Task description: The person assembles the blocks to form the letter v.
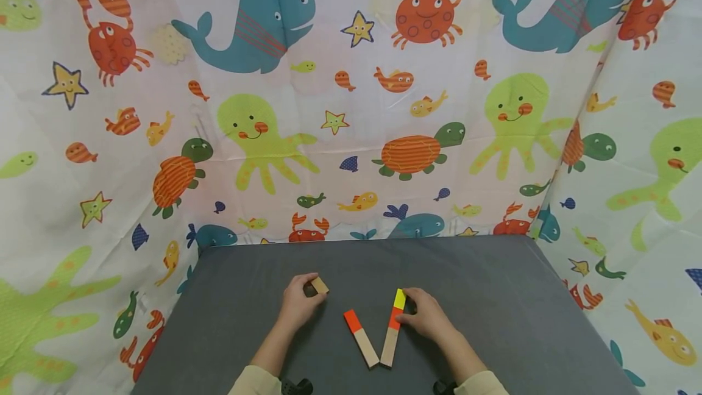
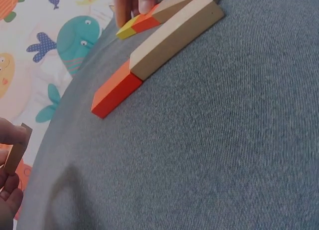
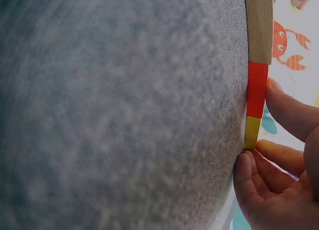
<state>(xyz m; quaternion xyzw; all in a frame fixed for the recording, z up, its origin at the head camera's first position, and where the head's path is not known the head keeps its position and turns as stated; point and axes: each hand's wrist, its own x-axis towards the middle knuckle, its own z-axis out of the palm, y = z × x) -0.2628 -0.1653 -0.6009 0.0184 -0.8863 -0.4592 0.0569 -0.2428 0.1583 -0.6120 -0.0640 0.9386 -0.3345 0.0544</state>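
I count three wooden pieces: two long bars, one orange-tipped (image 1: 361, 338) and one yellow-and-orange (image 1: 393, 334), plus one small plain block (image 1: 320, 286). Two hands showing, left (image 1: 298, 305) and right (image 1: 429, 316).

We see only part of the small wooden block (image 1: 319, 286): the left hand (image 1: 298, 302) covers most of it, and in the left wrist view the frame edge cuts that hand. The right hand (image 1: 428, 316) hides one side of the yellow-tipped bar (image 1: 393, 328), whose far end leaves the right wrist view.
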